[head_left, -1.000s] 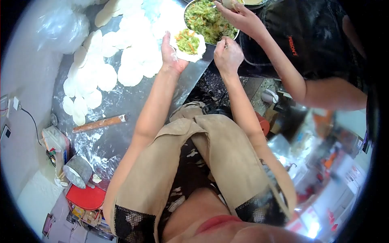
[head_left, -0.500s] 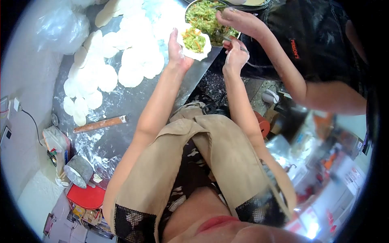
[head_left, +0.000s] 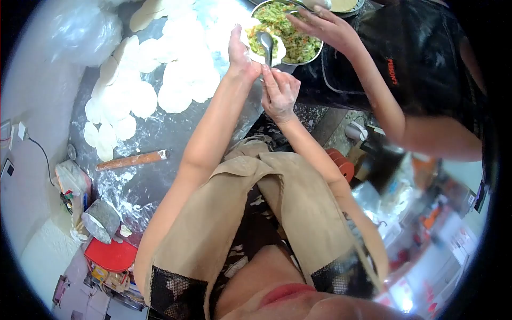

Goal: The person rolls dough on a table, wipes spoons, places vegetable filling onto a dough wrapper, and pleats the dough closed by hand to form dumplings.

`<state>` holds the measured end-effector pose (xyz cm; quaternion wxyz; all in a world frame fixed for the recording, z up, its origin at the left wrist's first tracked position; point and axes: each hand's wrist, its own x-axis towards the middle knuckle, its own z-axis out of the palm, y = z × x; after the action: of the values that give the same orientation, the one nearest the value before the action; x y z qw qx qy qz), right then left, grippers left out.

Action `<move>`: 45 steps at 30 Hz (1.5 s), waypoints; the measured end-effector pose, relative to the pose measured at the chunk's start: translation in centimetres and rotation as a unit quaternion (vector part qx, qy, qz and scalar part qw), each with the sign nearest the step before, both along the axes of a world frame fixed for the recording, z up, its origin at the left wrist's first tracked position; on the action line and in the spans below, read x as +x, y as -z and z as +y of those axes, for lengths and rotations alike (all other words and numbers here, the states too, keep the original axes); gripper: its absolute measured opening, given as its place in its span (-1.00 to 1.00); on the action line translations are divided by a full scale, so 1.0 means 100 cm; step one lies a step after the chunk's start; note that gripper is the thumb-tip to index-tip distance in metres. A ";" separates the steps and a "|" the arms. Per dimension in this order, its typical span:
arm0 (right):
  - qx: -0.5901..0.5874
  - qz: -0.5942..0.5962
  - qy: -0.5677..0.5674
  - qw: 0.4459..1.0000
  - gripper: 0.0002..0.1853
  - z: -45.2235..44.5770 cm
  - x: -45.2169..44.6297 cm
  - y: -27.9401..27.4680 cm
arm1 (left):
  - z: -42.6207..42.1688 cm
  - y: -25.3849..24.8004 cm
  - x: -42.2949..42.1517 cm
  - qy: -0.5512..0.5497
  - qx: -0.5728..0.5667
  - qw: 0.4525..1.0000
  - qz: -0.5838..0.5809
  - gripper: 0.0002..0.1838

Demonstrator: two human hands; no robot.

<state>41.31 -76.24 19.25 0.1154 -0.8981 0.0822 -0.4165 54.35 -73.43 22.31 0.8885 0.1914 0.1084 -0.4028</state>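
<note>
My left hand [head_left: 245, 57] cradles a round dough wrapper [head_left: 277, 52] topped with chopped green and orange vegetable filling [head_left: 256, 42]. In my right hand [head_left: 281, 93] I grip the handle of a metal spoon [head_left: 265, 42], its bowl resting over the filling on the wrapper. Just beyond is a metal bowl [head_left: 320, 53] heaped with the same vegetable mix [head_left: 296, 32]. A co-worker's hand [head_left: 333, 29] reaches over this bowl from the right, fingers spread.
Many flat dough rounds [head_left: 128, 98] overlap on the floured metal table [head_left: 176, 128]. A wooden rolling pin [head_left: 132, 160] lies nearer me, with a grey metal container [head_left: 101, 220] and a red stool seat [head_left: 110, 255] at lower left. A plastic bag [head_left: 80, 32] is at upper left.
My right hand has moved left from the bowl's edge, bringing the spoon onto the filling in the wrapper. The co-worker's hand has opened out somewhat over the bowl.
</note>
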 end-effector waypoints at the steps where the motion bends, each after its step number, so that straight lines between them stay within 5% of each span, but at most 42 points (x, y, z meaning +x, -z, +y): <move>1: -0.010 0.000 0.002 1.000 -0.57 0.001 0.002 0.001 | 0.000 -0.002 0.000 0.001 0.019 1.000 0.006 -0.42; 15: -0.008 0.043 0.003 0.999 -0.58 0.018 0.001 -0.015 | 0.036 0.004 -0.002 -0.025 -0.009 0.999 0.039 -0.44; 19: 0.021 0.039 0.101 0.994 -0.73 -0.005 0.004 -0.032 | 0.066 0.014 -0.002 -0.042 -0.012 0.998 0.039 -0.41; 23: -0.032 0.164 0.094 0.981 -0.85 -0.039 0.021 -0.011 | 0.107 0.005 -0.011 -0.053 -0.007 0.998 0.039 -0.41; 27: -0.112 0.223 0.076 0.965 -0.79 -0.035 0.029 0.002 | 0.150 -0.008 -0.026 -0.054 -0.033 0.997 0.052 -0.42; 29: -0.068 0.295 0.116 0.946 -0.60 -0.019 0.024 -0.029 | 0.172 -0.014 -0.033 -0.069 -0.043 0.995 0.049 -0.43; 31: -0.045 0.185 0.071 0.979 -0.58 0.017 0.021 -0.075 | 0.194 -0.020 -0.045 -0.068 -0.058 0.995 0.035 -0.43; 33: 0.085 0.090 -0.090 0.988 -0.66 0.042 0.023 -0.074 | 0.213 -0.020 -0.056 -0.074 -0.067 0.994 0.034 -0.42; 35: 0.408 0.274 -0.120 0.863 -0.78 0.077 0.024 -0.081 | 0.229 -0.026 -0.064 -0.061 -0.067 0.995 0.042 -0.41; 36: 0.405 0.276 -0.125 0.863 -0.78 0.084 0.023 -0.081 | 0.237 -0.027 -0.068 -0.056 -0.062 0.995 0.054 -0.40; 38: 0.627 0.372 -0.218 0.649 -0.76 0.096 0.022 -0.078 | 0.251 -0.028 -0.077 -0.060 -0.067 0.995 0.054 -0.41; 45: 0.588 0.386 -0.262 0.661 -0.83 0.121 0.005 -0.083 | 0.282 -0.032 -0.102 -0.040 -0.033 0.998 0.029 -0.45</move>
<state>41.84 -64.15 27.56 0.6815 -0.7079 0.1089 0.1502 44.15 -45.27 25.52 0.9062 0.1459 0.1287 -0.3755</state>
